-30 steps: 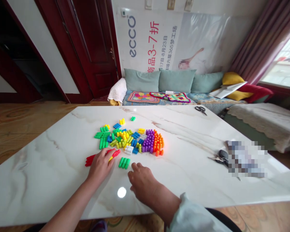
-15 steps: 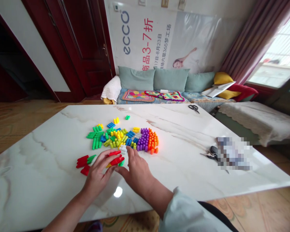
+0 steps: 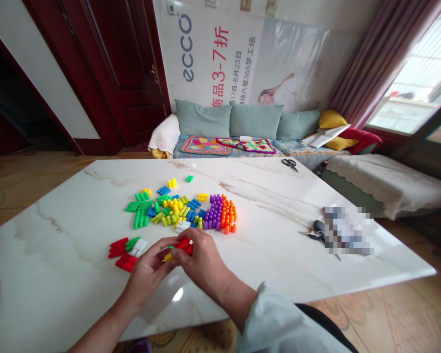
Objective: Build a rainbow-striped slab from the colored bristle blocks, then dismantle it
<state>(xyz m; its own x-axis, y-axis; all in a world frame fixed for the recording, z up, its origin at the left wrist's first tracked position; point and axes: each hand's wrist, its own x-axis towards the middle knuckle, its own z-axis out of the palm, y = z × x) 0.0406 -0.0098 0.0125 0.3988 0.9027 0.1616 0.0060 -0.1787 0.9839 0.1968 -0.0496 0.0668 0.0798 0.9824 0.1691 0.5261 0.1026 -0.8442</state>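
Note:
Both my hands meet over the near part of the table around red building blocks point(image 3: 184, 243) shaped like short joined tubes. My left hand point(image 3: 152, 259) grips from the left, with a yellow block point(image 3: 168, 256) and a bit of green also between the fingers. My right hand point(image 3: 202, 250) closes on the red blocks from the right, its thumb against them. How the blocks join is partly hidden by the fingers. Left of my left hand lie red blocks point(image 3: 118, 247), a green block point(image 3: 133, 243) and white blocks point(image 3: 138, 248).
Beyond my hands lies a pile of green, yellow and blue blocks point(image 3: 172, 208), beside rows of purple blocks point(image 3: 213, 212) and orange blocks point(image 3: 228, 214). Black scissors point(image 3: 290, 164) lie at the far edge; a dark-handled tool point(image 3: 318, 230) and a blurred-out item point(image 3: 347, 230) lie right.
My right hand has moved in and closed on the red blocks, which it stood apart from before. My left fingers have drawn closer together. The whole view has shifted slightly.

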